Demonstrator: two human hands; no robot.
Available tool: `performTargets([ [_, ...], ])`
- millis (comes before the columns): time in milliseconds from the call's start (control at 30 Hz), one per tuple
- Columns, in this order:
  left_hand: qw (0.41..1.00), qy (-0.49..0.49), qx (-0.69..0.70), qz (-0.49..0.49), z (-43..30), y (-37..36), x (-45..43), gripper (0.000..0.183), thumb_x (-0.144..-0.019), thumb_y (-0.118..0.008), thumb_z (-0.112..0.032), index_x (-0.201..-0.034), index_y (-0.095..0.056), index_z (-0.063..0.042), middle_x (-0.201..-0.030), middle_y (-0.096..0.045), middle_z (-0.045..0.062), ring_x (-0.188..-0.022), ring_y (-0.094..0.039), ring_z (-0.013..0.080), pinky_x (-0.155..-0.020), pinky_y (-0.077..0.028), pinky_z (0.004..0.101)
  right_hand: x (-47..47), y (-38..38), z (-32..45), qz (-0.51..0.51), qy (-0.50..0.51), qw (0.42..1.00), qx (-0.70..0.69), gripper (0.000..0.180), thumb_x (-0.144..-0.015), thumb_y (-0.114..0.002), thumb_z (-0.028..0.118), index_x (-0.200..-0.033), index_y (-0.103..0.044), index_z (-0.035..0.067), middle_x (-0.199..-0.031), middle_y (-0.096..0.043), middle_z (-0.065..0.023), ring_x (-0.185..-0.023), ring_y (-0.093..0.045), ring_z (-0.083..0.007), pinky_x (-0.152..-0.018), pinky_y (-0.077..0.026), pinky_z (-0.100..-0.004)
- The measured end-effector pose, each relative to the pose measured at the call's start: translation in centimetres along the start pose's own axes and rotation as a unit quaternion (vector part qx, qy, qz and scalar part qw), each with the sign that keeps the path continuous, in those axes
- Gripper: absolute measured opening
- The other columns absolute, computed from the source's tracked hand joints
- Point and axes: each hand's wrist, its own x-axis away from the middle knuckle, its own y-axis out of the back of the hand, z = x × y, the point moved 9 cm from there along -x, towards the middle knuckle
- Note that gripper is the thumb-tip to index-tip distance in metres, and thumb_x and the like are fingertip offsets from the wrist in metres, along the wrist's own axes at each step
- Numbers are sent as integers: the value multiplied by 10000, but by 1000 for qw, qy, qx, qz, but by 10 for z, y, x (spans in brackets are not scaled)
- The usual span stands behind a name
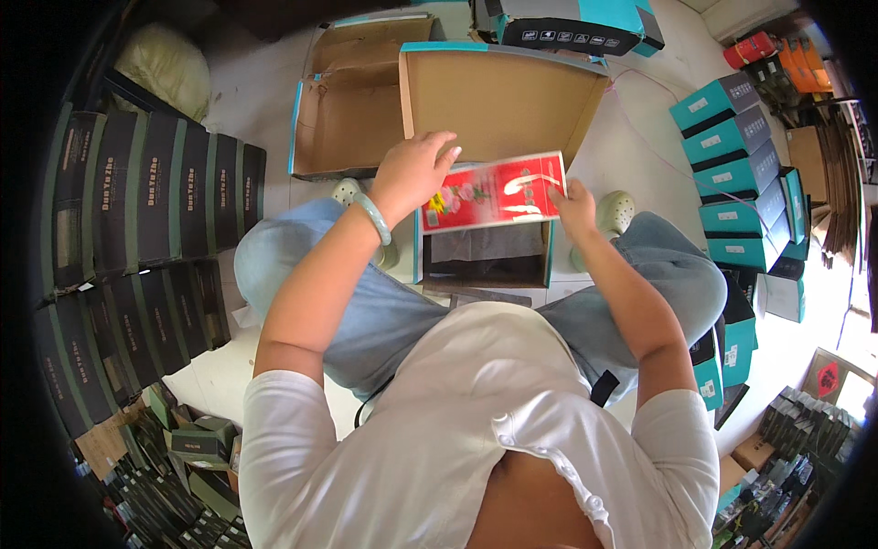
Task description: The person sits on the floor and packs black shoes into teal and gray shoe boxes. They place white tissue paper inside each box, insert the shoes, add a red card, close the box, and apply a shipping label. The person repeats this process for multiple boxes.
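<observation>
A flat red packet [494, 193] with printed flowers and a glossy cover is tilted in front of me. Its right end is pinched by my right hand [576, 209], thumb on top. At the packet's upper left corner is my left hand [413, 170], thumb and fingers apart; whether it touches the packet I cannot tell. Below the packet stands an open shoe-sized box [548, 261] with grey paper [480, 243] inside, partly hidden. Beyond it, an opened lid [501, 96] shows its plain brown inner side.
Another open cardboard box [357, 120] lies at the far left of the lid. Dark boxes [161, 192] are stacked at left, teal boxes [730, 175] at right. A teal-and-black box [569, 31] stands at the top. A pink cord [651, 141] crosses the floor.
</observation>
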Motion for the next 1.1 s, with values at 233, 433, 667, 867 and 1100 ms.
performTargets([
  [233, 992, -19, -105, 62, 9, -6, 25, 350, -923, -524, -319, -1160, -587, -69, -1043, -643, 158, -972, -595, 345, -841, -467, 433, 26, -15, -165, -5, -199, 974, -109, 198, -797, -717, 70, -945, -613, -11, -818, -638, -64, -721, -578, -110, -618, -460, -275],
  [433, 967, 25, -177, 180, 33, -26, 55, 390, -915, -526, -356, -1198, -570, -91, -1057, -638, 152, -972, -594, 355, -874, -447, 441, 21, -37, -167, 135, -7, 938, 318, 605, -730, -773, 267, -1207, -526, -12, -1220, -545, -239, -1163, -511, -347, -1000, -411, -386],
  [667, 972, 15, -171, 163, 31, -23, 48, 413, -907, -534, -377, -1201, -560, -88, -1062, -636, 144, -984, -588, 342, -876, -445, 436, -53, -9, -101, -55, 67, 932, 353, 554, -842, -610, 187, -1332, -410, 25, -1327, -454, -230, -1149, -500, -413, -952, -435, -444],
  [867, 968, 33, -178, 176, 41, -24, 48, 396, -900, -543, -371, -1169, -566, -82, -1034, -638, 151, -959, -598, 348, -855, -451, 450, -45, -12, 220, -240, 427, 813, 317, 687, -782, -645, 97, -1399, -351, 158, -1475, -320, -139, -1390, -231, -321, -1121, -125, -539],
  [1100, 973, 15, -185, 137, 40, -14, 37, 312, -889, -538, -316, -1068, -602, -69, -972, -644, 162, -917, -611, 350, -809, -469, 456, -84, -37, 204, -105, 355, 779, 506, 627, -853, -552, 507, -1378, -416, 191, -1253, -555, -100, -1303, -396, -278, -1110, 8, -603],
])
